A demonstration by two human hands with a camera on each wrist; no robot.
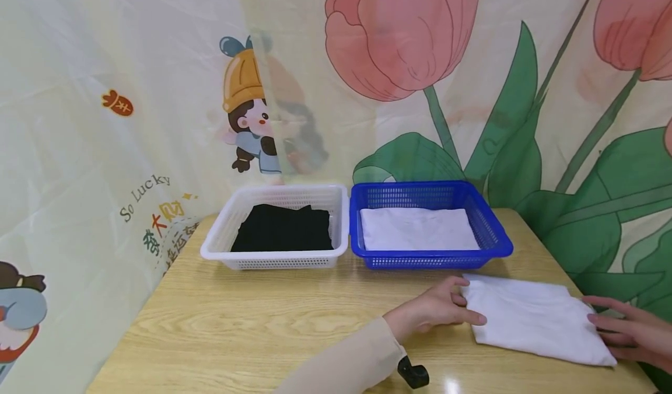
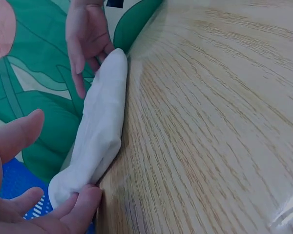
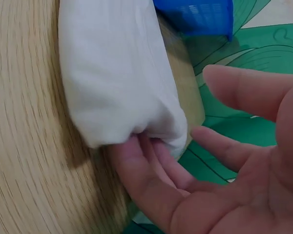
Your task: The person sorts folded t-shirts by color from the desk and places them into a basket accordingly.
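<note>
A folded white garment point(image 1: 530, 318) lies flat on the right part of the wooden table. At its left edge is my left hand point(image 1: 441, 306); in the left wrist view some fingertips point(image 2: 88, 202) touch the cloth while another digit stands apart from it. My right hand point(image 1: 637, 330) is at the opposite edge. In the right wrist view several of its fingers point(image 3: 146, 170) reach in under the cloth's end, and the thumb point(image 3: 249, 90) is held away from it. The parts of those fingers beneath the cloth are hidden.
At the back of the table, a white plastic basket point(image 1: 210, 253) holds folded black cloth point(image 1: 283, 229). Right beside it, a blue basket point(image 1: 430, 260) holds another folded white cloth point(image 1: 418, 229). A printed curtain point(image 1: 304, 9) hangs behind the wooden table point(image 1: 220, 335).
</note>
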